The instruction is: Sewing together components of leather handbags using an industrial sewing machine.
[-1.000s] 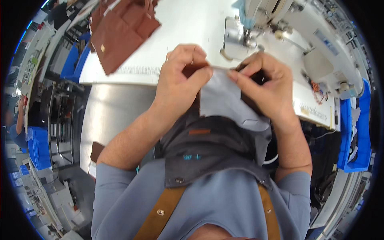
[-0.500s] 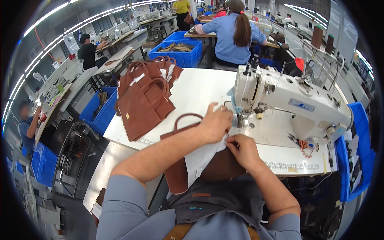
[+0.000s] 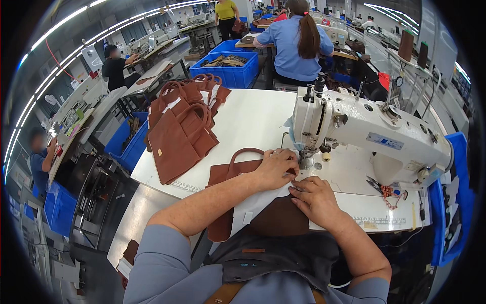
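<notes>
A reddish-brown bag panel [image 3: 223, 223] with a curved handle lies at the table's front edge, its white lining [image 3: 260, 205] and a darker brown piece [image 3: 281, 218] folded toward me. My left hand [image 3: 276, 167] is closed, fingers bent down onto the panel's upper edge by the sewing machine's presser foot [image 3: 306, 161]. Just right of it, my right hand [image 3: 316, 200] pinches the edge of the dark brown piece. The fingertips of both hands nearly meet, and the seam between them is mostly hidden.
The white sewing machine [image 3: 374, 126] fills the table's right side, with snips [image 3: 375, 185] at its base. A pile of brown bag panels with handles [image 3: 177, 137] lies at left. Blue bins [image 3: 238, 71] stand beyond the white table [image 3: 253, 111]; a person in blue [image 3: 291, 45] sits ahead.
My left hand has come down from its raised pose onto the panel edge. My right hand has shifted slightly right and lower, its fingers flatter on the piece. The view has shifted slightly.
</notes>
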Action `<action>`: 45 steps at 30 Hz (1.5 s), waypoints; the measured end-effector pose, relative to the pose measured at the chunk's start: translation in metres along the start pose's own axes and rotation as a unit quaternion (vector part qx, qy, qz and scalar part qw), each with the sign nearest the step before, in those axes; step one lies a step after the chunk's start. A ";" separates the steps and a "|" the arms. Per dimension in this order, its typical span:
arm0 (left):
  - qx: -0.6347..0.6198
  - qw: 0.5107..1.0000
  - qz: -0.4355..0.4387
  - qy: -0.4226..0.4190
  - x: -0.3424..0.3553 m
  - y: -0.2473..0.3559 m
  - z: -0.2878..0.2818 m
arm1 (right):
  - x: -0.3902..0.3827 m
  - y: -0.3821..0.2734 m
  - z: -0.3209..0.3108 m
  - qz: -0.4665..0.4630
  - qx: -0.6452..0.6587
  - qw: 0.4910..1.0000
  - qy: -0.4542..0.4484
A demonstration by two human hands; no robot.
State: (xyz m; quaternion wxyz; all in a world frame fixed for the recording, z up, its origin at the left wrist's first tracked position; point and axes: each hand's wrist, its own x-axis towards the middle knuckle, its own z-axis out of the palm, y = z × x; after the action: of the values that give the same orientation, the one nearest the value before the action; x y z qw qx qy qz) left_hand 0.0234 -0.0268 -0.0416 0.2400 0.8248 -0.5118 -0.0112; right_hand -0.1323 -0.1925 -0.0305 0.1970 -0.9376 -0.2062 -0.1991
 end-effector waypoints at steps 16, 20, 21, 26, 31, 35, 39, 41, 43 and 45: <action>-0.007 0.996 0.045 0.082 -0.004 0.003 0.006 | -0.001 -0.001 0.002 -0.007 -0.008 1.000 0.014; -0.017 0.997 0.053 0.061 -0.001 0.003 0.004 | -0.002 0.000 0.004 -0.006 -0.006 1.000 0.016; -0.017 0.996 0.058 0.058 -0.001 0.003 0.004 | -0.001 0.000 0.004 -0.004 -0.008 1.000 0.015; -0.037 0.995 0.066 0.064 0.001 -0.002 0.004 | -0.001 -0.001 0.004 -0.008 -0.010 1.000 0.017; -0.043 0.996 0.072 0.025 0.008 -0.005 -0.001 | 0.000 -0.005 0.003 -0.008 -0.016 1.000 0.016; -0.031 0.992 0.125 0.017 0.011 -0.013 -0.001 | 0.001 -0.009 0.005 -0.013 -0.031 0.999 0.021; 0.079 0.979 0.188 0.000 0.013 -0.006 -0.008 | 0.002 -0.010 0.006 -0.022 -0.047 0.998 0.032; 0.146 0.975 0.167 -0.003 0.011 0.009 -0.007 | 0.001 -0.010 0.007 -0.024 -0.053 0.998 0.035; 0.215 0.966 0.142 -0.005 0.005 0.021 -0.006 | 0.000 -0.010 0.008 -0.024 -0.054 0.998 0.035; 0.233 0.962 0.113 0.087 -0.003 0.030 -0.005 | 0.000 -0.010 0.007 -0.022 -0.058 0.998 0.030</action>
State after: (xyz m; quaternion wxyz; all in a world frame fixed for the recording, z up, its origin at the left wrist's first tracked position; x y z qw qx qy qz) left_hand -0.0016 -0.0328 -0.0258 0.0843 0.7923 -0.5675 0.2076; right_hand -0.1349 -0.1813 -0.0334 0.1439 -0.9362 -0.2090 -0.2431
